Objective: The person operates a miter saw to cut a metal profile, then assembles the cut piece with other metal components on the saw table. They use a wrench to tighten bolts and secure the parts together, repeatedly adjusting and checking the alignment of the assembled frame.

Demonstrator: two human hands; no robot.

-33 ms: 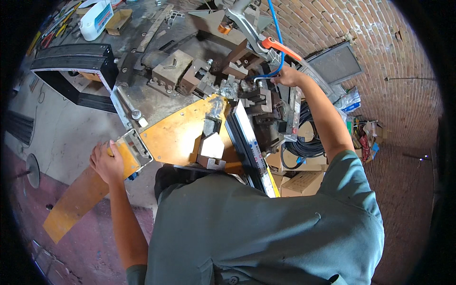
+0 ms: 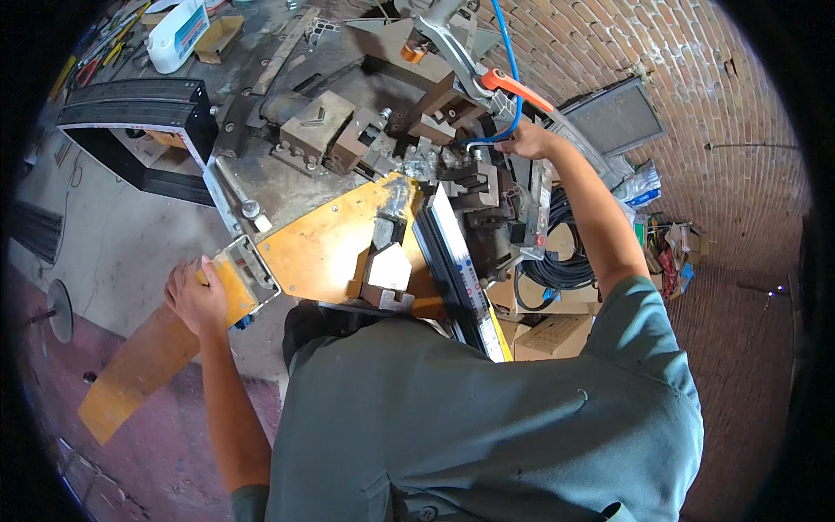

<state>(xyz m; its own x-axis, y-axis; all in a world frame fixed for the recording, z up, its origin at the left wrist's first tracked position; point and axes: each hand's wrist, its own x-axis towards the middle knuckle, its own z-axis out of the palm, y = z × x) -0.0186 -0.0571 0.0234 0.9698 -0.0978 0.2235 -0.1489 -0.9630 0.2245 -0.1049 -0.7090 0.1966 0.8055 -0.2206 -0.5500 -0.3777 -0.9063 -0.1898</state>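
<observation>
My left hand [image 2: 196,296] lies over a long yellow board [image 2: 143,365], its fingers curled over the edge, beside a metal bracket [image 2: 252,270]. The board's wider yellow part [image 2: 322,239] runs to a metal bending machine with steel blocks [image 2: 317,122]. On it sits a block with a bright, pointed top face [image 2: 388,268]. My right hand [image 2: 528,141] reaches to the machine's far right side, below an orange lever [image 2: 517,87] and beside a blue hose [image 2: 509,52]. Its fingers are bent; their tips and anything in them are hidden. Black and white strips [image 2: 452,261] slant between machine and body.
A black rectangular frame [image 2: 130,100] stands at the left of the bench. Behind it are a white plastic jug [image 2: 174,39], a small cardboard box [image 2: 217,41] and hand tools [image 2: 109,48]. Coiled black hose [image 2: 557,274] and cardboard boxes [image 2: 557,335] lie right, near a brick wall [image 2: 696,87].
</observation>
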